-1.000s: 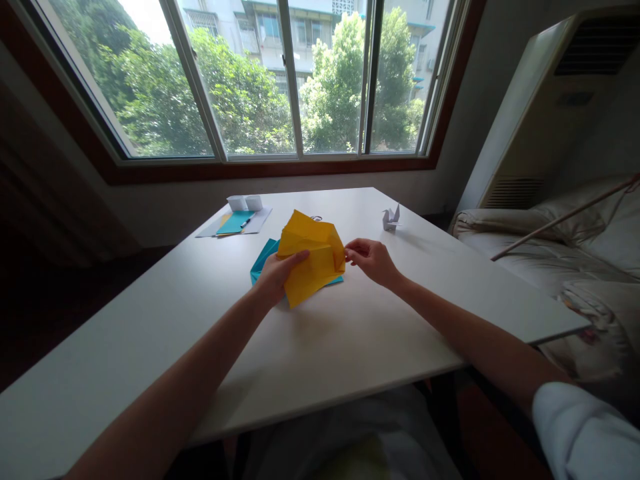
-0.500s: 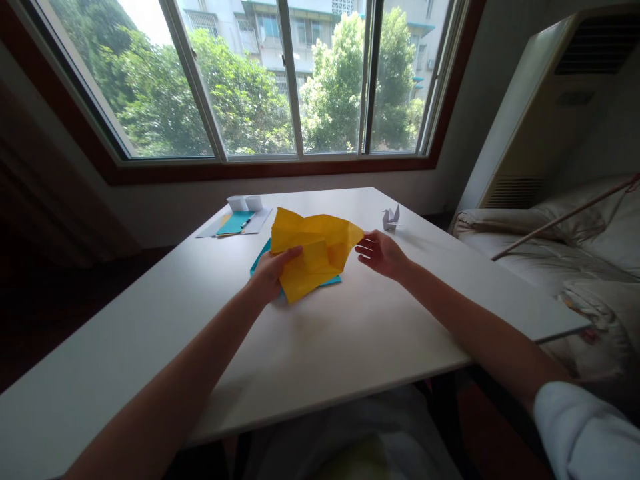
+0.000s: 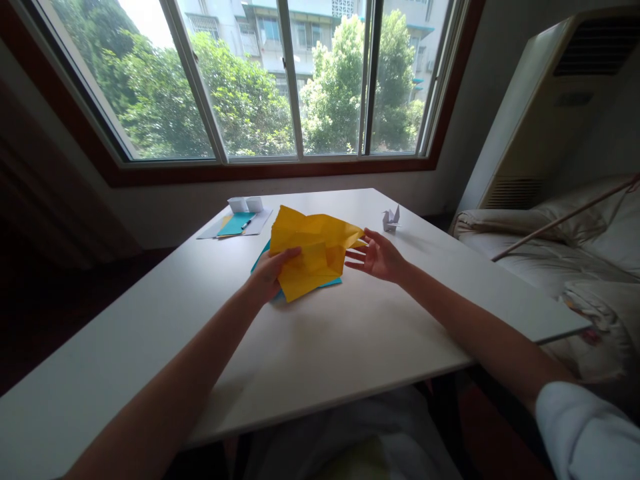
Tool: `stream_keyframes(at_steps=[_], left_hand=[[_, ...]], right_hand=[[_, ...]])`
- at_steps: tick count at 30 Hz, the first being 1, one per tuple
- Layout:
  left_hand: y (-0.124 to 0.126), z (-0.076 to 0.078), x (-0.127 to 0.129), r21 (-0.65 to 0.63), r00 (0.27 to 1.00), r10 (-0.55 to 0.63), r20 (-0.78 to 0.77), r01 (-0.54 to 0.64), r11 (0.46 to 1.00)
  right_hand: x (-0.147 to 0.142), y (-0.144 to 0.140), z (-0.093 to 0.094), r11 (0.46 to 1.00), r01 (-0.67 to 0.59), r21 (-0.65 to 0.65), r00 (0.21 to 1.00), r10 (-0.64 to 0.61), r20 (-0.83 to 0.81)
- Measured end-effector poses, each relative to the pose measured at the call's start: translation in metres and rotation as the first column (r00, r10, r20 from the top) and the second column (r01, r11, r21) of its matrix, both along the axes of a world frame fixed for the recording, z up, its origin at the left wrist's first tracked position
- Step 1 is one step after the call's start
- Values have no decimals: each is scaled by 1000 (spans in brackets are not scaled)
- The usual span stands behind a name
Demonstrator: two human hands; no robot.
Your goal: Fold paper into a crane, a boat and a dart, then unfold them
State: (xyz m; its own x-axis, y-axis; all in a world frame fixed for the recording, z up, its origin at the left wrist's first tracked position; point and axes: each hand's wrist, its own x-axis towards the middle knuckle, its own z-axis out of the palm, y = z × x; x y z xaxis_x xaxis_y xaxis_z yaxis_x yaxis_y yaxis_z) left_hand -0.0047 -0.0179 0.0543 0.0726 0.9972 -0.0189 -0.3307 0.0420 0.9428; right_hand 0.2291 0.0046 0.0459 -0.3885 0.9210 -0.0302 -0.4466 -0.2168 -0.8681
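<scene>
A creased, partly folded sheet of yellow paper [image 3: 307, 257] is held up over the table. My left hand [image 3: 267, 275] grips its left edge, thumb on the front and fingers hidden behind. At the right corner, my right hand [image 3: 379, 257] pinches the paper between thumb and forefinger, its other fingers stretched out below. Behind the yellow sheet, blue paper [image 3: 331, 283] lies on the table, mostly covered from view. A white origami crane [image 3: 391, 219] stands beyond my right hand.
On the white table [image 3: 320, 380], at the far left, lie white sheets [image 3: 210, 230], a smaller blue sheet [image 3: 235, 223] and a pen [image 3: 247, 223]. A folded white paper piece [image 3: 245, 205] stands behind them. A covered sofa [image 3: 530, 247] is at the right.
The right corner of the yellow paper has folded down a little, and my right hand's lower fingers have moved left under it. My left hand keeps its hold.
</scene>
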Motion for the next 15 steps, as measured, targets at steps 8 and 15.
stream_keyframes(at_steps=[8, 15], left_hand=[[3, -2, 0, -9, 999, 45, 28, -45, 999], [2, -1, 1, -63, 998, 22, 54, -18, 998]], right_hand=[[0, -3, 0, 993, -74, 97, 997, 71, 33], [0, 2, -6, 987, 25, 159, 989, -48, 138]])
